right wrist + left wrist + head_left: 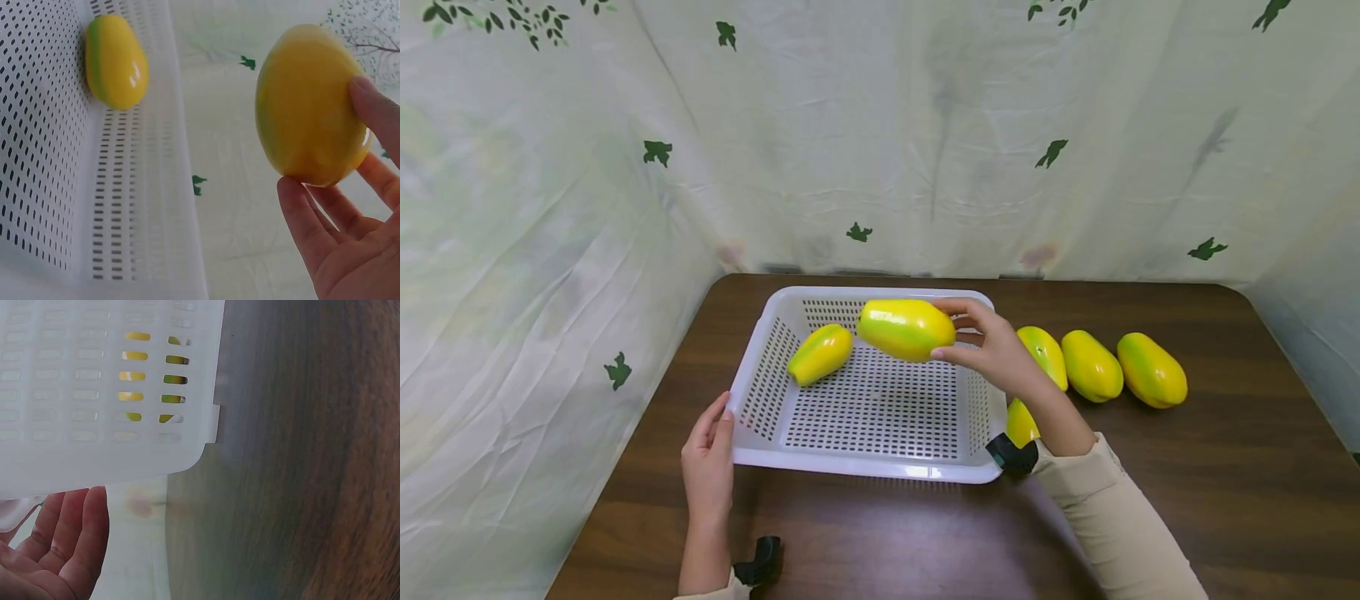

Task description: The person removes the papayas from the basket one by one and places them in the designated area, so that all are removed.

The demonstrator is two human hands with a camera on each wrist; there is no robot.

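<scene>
My right hand (988,342) grips a yellow-green papaya (904,330) by one end, thumb on the near side and fingers on the far side, and holds it over the white plastic basket (865,471). The right wrist view shows the same held papaya (306,106) between thumb and fingertips. Another papaya (822,354) lies inside the basket toward its left wall. At the basket's left rim, my left hand (709,454) holds on with thumb and fingers. From the left wrist, the fingers (84,531) reach up to the basket's edge, and the thumb is hardly seen.
Right of the basket, several more papayas rest on the brown wooden table (1240,467), among them a papaya (1092,367) and a papaya (1152,371) at the far right. My right forearm partly covers the nearest papaya (1021,425). A pale leaf-patterned curtain (880,150) hangs behind.
</scene>
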